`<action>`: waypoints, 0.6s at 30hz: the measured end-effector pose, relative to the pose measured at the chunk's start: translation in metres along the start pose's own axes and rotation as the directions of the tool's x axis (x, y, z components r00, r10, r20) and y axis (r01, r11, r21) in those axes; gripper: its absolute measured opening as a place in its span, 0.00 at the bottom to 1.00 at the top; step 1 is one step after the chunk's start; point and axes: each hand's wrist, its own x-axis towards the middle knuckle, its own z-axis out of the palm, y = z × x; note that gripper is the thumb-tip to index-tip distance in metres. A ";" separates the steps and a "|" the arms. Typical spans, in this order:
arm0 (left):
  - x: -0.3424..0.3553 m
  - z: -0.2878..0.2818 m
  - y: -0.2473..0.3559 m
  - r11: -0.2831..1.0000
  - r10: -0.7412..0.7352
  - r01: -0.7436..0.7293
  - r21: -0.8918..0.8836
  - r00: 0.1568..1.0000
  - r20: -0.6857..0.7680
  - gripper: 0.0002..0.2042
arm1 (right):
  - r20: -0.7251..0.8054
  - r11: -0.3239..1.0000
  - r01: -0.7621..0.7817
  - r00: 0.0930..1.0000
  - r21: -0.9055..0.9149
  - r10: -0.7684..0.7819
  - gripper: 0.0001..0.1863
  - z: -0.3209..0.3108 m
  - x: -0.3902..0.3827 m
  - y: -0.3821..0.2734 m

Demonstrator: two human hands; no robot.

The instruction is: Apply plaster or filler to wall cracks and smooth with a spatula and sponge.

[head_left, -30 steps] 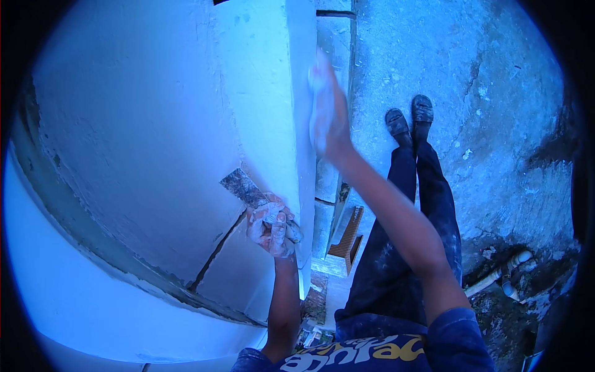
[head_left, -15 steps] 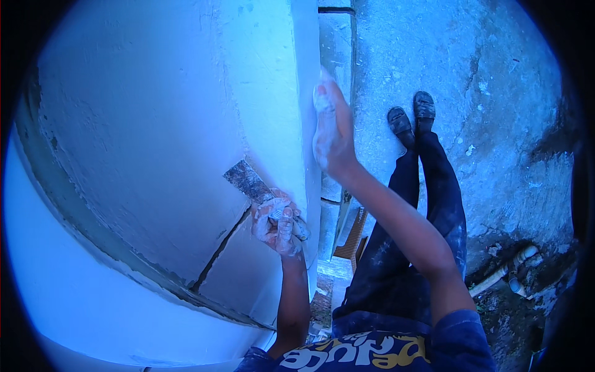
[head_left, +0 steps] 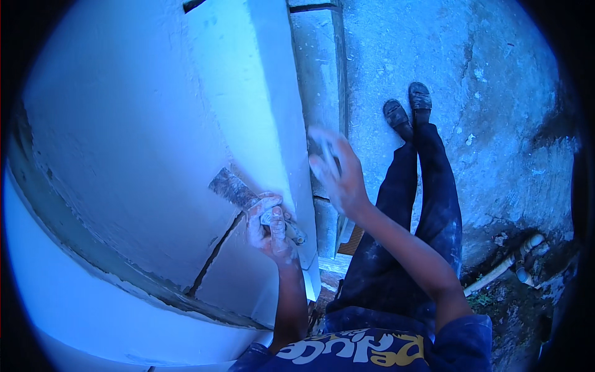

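Observation:
My left hand (head_left: 269,226) is shut on the handle of a putty knife (head_left: 230,186). Its wide blade lies flat against the white plastered wall (head_left: 124,124), just above a dark crack (head_left: 214,255) running down the face. My right hand (head_left: 334,170) hovers off the wall's outer corner (head_left: 291,142), blurred by motion. Its fingers are apart and smeared white, and I see nothing held in it. Both hands are dusted with white filler.
A grey ledge (head_left: 319,74) runs beside the corner. My legs and dark shoes (head_left: 409,108) stand on rough concrete ground (head_left: 496,93). A pale pipe (head_left: 503,268) and rubble lie at the lower right. A dark seam (head_left: 74,248) edges the wall at lower left.
My right hand has come down from high on the wall corner to about the level of the knife. The left hand and putty knife have stayed nearly in place.

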 end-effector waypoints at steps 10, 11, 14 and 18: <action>0.013 0.101 0.060 0.757 -0.141 -0.166 0.632 0.903 0.406 0.14 | 0.455 0.984 -0.159 0.884 0.081 0.105 0.34 -0.081 -0.054 -0.006; 0.014 0.104 0.060 0.731 -0.199 -0.154 0.665 0.884 0.423 0.15 | 0.464 0.986 -0.156 0.879 0.057 0.112 0.36 -0.083 -0.051 -0.006; 0.008 0.117 0.048 0.693 -0.148 -0.195 0.694 0.904 0.402 0.16 | 0.425 0.978 -0.198 0.892 0.060 0.154 0.38 -0.081 -0.048 -0.006; 0.016 0.124 0.022 0.731 -0.257 -0.074 0.678 0.890 0.375 0.17 | 0.374 0.985 -0.154 0.911 -0.076 0.171 0.37 -0.079 -0.053 0.017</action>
